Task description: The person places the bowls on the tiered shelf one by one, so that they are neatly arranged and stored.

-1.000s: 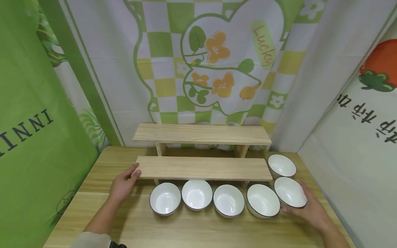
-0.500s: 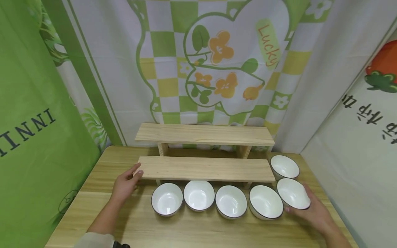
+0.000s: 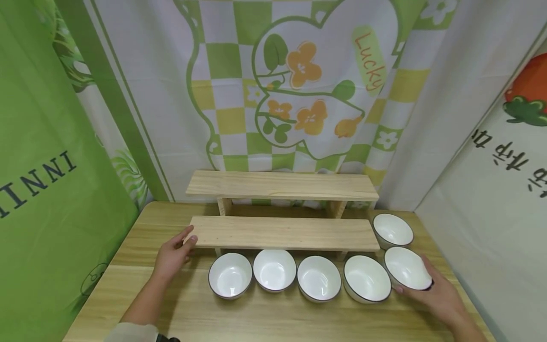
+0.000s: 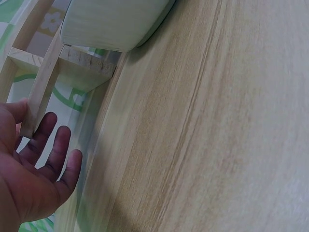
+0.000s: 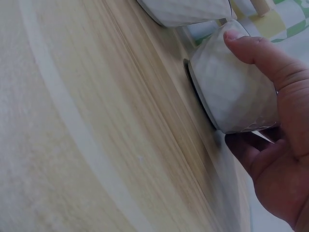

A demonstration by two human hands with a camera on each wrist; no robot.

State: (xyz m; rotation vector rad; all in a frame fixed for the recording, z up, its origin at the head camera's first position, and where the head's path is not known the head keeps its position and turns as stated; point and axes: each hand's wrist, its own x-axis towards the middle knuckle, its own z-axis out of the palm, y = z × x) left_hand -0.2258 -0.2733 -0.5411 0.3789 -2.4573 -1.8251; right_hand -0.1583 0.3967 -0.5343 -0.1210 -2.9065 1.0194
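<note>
White bowl [image 3: 407, 274] (tilted), cupped in right hand [image 3: 436, 297]

White bowl [image 3: 407, 268], dark rim, tilted, table's right end, beside row.

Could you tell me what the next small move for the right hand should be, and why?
Probably lift the bowl a little off the table. The right hand already grips its outer wall, thumb on the near side, and it sits tilted close beside the next bowl, while the left hand steadies the lower shelf.
</note>
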